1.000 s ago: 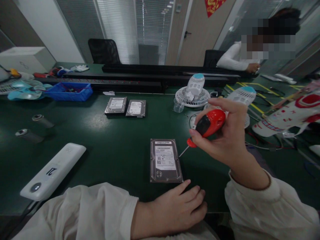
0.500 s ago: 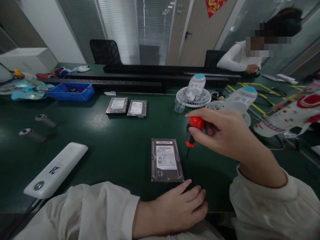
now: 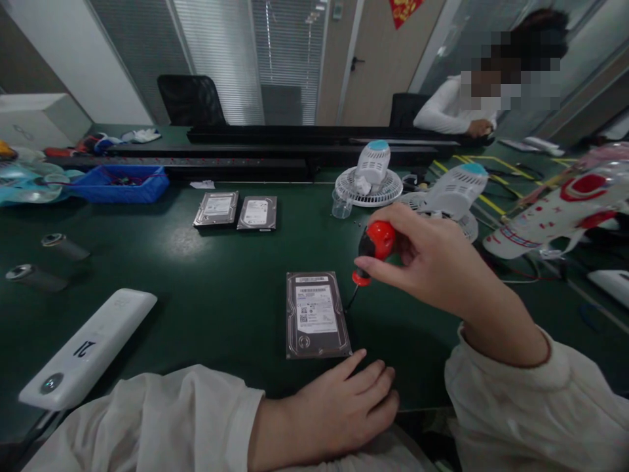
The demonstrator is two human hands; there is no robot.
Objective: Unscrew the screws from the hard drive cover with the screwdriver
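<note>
A silver hard drive (image 3: 316,314) lies label up on the green table (image 3: 206,282) in front of me. My right hand (image 3: 432,259) is closed round a screwdriver with a red and black handle (image 3: 372,249), held nearly upright; its thin shaft points down to the drive's right edge. My left hand (image 3: 344,410) rests flat on the table just below the drive's near right corner, fingers stretched out and holding nothing.
Two more hard drives (image 3: 236,210) lie side by side further back. A white bar-shaped device marked 21 (image 3: 83,351) sits at the near left, two grey cylinders (image 3: 46,259) beyond it. Small white fans (image 3: 373,177) stand at the right, a blue bin (image 3: 118,183) at the back left. Another person (image 3: 457,108) sits at the far right.
My right hand turned the screwdriver from a slanted, raised hold to nearly upright and brought its tip down at the drive's right edge. My left hand stayed where it was.
</note>
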